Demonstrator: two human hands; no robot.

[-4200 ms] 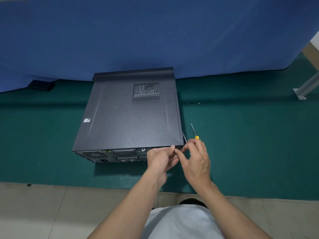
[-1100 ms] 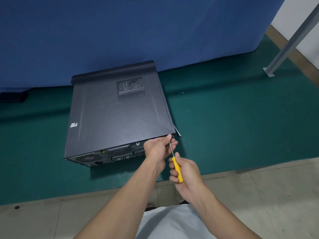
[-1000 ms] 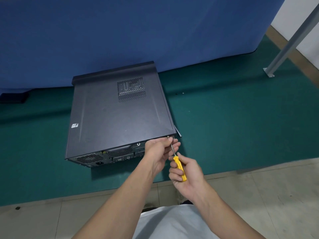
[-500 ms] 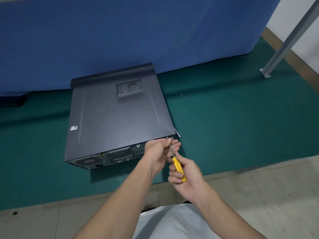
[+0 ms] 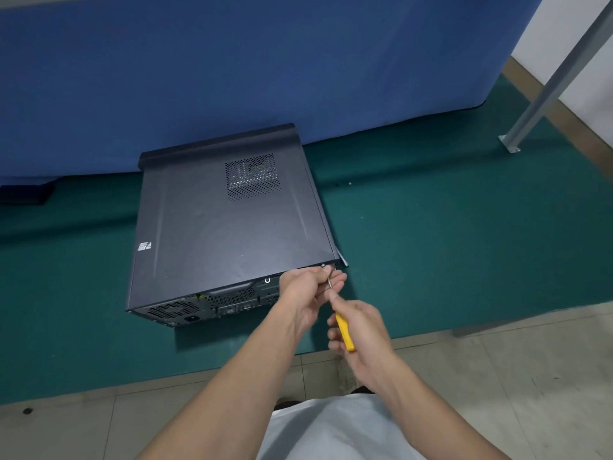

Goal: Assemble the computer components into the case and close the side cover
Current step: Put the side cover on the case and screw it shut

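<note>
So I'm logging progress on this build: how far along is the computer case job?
Done: the side cover sits closed, flat on the computer case. In hand: the right hand holds a yellow screwdriver, its tip at a screw on the rear edge's right corner, while the left hand pinches the shaft near the tip. Left: seating that screw; whether other screws remain cannot be told.

Both bare forearms reach forward. The right hand (image 5: 360, 333) curls round the slim yellow-handled steel screwdriver (image 5: 344, 332). Just ahead of it, the left hand (image 5: 308, 290) pinches the shaft near its tip between thumb and fingers.
</note>
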